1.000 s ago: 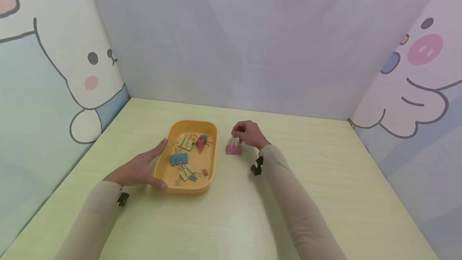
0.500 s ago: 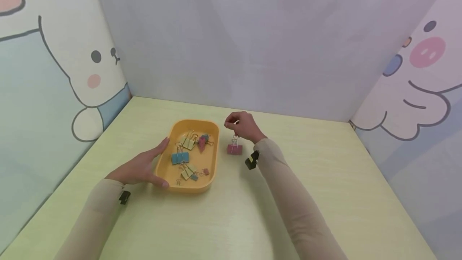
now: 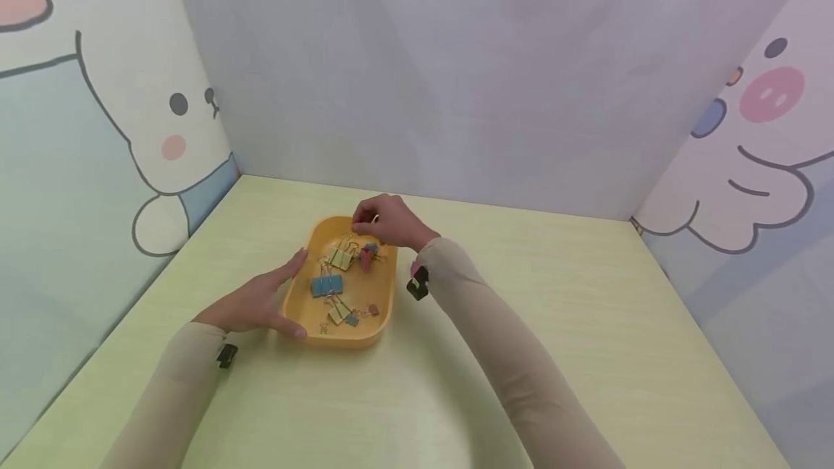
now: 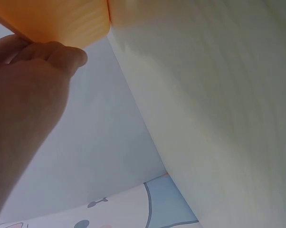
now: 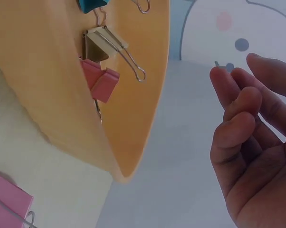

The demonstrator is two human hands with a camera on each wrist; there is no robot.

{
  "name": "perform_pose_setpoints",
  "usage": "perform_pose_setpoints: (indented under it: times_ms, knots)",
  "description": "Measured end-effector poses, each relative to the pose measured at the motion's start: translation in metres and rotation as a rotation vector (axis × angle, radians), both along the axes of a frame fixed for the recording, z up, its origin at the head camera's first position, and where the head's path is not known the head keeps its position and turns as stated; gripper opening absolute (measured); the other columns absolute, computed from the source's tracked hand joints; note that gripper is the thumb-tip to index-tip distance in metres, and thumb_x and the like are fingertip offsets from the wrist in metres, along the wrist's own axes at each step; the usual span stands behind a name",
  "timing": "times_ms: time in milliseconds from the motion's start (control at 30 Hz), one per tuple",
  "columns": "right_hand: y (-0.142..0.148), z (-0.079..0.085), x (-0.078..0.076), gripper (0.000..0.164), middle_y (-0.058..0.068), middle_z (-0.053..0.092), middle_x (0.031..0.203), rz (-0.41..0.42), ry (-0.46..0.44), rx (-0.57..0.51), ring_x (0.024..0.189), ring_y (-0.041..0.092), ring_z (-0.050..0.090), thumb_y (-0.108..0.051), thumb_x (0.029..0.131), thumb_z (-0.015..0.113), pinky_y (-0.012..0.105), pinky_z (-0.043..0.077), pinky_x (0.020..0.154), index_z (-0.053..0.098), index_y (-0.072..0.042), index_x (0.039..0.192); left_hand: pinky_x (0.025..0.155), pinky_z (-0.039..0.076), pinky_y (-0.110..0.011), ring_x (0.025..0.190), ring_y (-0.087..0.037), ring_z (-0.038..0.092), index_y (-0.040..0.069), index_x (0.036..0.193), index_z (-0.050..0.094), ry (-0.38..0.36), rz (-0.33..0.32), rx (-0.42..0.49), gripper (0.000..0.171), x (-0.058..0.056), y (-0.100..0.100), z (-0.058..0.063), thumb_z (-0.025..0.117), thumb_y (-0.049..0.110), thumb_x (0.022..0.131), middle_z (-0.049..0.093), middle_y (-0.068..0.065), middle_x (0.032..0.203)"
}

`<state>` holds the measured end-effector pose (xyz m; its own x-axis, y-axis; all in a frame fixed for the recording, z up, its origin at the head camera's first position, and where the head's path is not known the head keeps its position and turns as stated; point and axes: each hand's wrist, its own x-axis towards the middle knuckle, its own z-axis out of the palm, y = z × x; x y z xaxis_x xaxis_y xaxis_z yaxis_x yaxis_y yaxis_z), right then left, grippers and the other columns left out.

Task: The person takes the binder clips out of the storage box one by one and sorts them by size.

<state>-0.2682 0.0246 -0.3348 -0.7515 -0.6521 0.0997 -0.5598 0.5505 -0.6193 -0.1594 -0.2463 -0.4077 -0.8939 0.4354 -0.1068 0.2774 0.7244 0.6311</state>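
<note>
Steadying tray (image 3: 345, 343) at left edge with spread left hand (image 3: 254, 302), poising empty, half-curled right hand (image 3: 394, 221) above far-right corner, apparently selecting from clips (image 3: 327, 285) inside, with pink clip (image 5: 12, 195) beyond right edge, likely calling next for lowered pinch.

Tray (image 3: 339, 343): 1. Inside — 2 large yellow clips (image 3: 340, 259), 1 large blue clip (image 3: 326, 285), 1 red clip (image 3: 366, 259), 3 small clips (image 3: 373, 310) discernible; 1 blue piece (image 3: 371, 247), partly hidden, kind unclear. Worktop (image 3: 586, 310): 1. Pink clip (image 5: 9, 202) on it — 1.
</note>
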Motion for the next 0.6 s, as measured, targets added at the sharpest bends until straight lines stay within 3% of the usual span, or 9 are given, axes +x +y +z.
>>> perform_pose_setpoints:
  times_ms: [133,400,600]
  knots:
    - [-0.016,0.003,0.003,0.011,0.001,0.075,0.091,0.045,0.023,0.084,0.080,0.015,0.068,-0.021,0.097,0.067,0.021,0.052,0.072,0.074,-0.012,0.096,0.118,0.027,-0.068,0.152,-0.049,0.021,0.010,0.163,0.003,-0.002,0.000,0.013,0.136,0.002,-0.001,-0.001,0.091,0.048,0.066,0.012,-0.021,0.169]
    - [-0.049,0.002,0.010,0.008,0.000,0.073,0.092,0.102,0.002,0.211,0.077,0.010,0.064,-0.020,0.097,0.068,0.018,0.052,0.071,0.073,-0.014,0.097,0.115,0.033,-0.067,0.149,-0.050,0.027,0.007,0.162,0.005,0.024,0.002,-0.009,0.137,0.006,-0.001,0.000,0.091,0.050,0.065,0.016,-0.024,0.167]
    - [-0.067,0.000,0.016,0.023,0.002,0.070,0.116,0.050,-0.143,0.350,0.096,0.012,0.065,-0.011,0.099,0.059,0.024,0.060,0.074,0.072,-0.013,0.118,0.115,0.033,-0.066,0.149,-0.050,0.028,0.008,0.162,0.005,0.056,-0.016,0.006,0.136,0.004,-0.003,0.000,0.091,0.049,0.065,0.017,-0.024,0.167]
